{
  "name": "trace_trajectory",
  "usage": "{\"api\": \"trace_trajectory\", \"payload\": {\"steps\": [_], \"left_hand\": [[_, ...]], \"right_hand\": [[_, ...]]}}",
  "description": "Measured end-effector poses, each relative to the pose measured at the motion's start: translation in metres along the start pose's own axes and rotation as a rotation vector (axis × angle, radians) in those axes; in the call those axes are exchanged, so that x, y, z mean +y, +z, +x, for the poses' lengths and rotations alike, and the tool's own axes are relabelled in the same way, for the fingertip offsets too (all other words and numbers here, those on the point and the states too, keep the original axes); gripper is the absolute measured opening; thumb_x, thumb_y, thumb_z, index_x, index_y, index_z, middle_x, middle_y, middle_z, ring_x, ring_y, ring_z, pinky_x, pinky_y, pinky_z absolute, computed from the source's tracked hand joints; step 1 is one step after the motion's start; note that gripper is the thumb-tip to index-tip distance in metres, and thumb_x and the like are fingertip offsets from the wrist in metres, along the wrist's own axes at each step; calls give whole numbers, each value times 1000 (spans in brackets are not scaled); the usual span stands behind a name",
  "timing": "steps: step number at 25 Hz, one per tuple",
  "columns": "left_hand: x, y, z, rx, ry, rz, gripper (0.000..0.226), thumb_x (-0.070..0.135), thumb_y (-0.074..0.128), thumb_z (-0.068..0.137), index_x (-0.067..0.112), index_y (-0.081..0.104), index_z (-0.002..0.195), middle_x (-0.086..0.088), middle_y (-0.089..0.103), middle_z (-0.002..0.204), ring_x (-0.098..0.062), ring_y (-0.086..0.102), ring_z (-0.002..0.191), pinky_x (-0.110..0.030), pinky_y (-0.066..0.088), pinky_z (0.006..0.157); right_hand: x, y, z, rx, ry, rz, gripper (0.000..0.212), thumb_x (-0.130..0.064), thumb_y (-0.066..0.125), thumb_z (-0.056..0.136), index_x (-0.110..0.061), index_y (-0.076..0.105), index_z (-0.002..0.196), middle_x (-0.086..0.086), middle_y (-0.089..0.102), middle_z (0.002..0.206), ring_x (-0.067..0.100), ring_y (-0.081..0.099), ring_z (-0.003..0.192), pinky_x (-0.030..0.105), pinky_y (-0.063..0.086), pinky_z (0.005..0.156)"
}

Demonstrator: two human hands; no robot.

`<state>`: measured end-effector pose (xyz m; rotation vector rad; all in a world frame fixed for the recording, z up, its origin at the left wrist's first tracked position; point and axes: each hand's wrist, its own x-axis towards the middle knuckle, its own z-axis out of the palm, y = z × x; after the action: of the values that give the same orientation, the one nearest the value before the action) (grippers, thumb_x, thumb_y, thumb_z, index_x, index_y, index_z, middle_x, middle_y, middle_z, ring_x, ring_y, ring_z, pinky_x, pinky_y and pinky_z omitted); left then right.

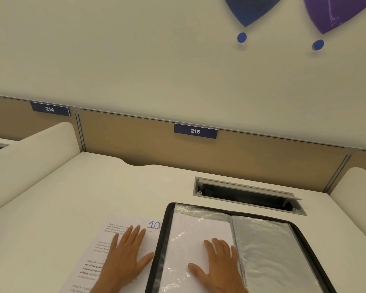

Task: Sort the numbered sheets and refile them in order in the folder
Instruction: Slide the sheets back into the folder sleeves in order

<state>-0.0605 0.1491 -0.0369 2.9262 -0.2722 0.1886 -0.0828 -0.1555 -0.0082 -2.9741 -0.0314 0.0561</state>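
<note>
Folder (262, 240): lying open on desk (51, 208); black fabric rim, glossy crinkled plastic sleeves.
Sheet (114, 246): flat white paper, printed, marked "10", lying just left of folder.
Left hand (125, 254): fingers straight, pressing sheet.
Right hand (218, 265): fingers spread, resting on sleeve.

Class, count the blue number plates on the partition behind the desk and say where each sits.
2. Plate 214 is on the far left panel; plate 215 hangs directly behind the desk. Others may lie outside the view.
</note>
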Motion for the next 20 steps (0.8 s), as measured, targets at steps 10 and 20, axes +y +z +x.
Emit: {"api": "trace_trajectory", "payload": {"steps": [10, 20], "left_hand": [[-28, 27, 0, 106, -83, 65, 90, 87, 37, 81, 24, 57, 141, -3, 53, 147, -7, -7, 153, -48, 2, 117], [-34, 31, 2, 164, -73, 72, 91, 87, 39, 81, 23, 52, 145, -3, 47, 152, -9, -5, 153, -52, 6, 116]], "right_hand": [[-94, 2, 55, -167, -252, 48, 104, -92, 28, 77, -36, -6, 158, 2, -14, 167, 23, -20, 152, 32, -36, 99], [-128, 17, 85, -201, -139, -44, 111, -95, 28, 72, -34, -4, 159, 8, -23, 165, 32, -22, 151, 54, -34, 100]]}}
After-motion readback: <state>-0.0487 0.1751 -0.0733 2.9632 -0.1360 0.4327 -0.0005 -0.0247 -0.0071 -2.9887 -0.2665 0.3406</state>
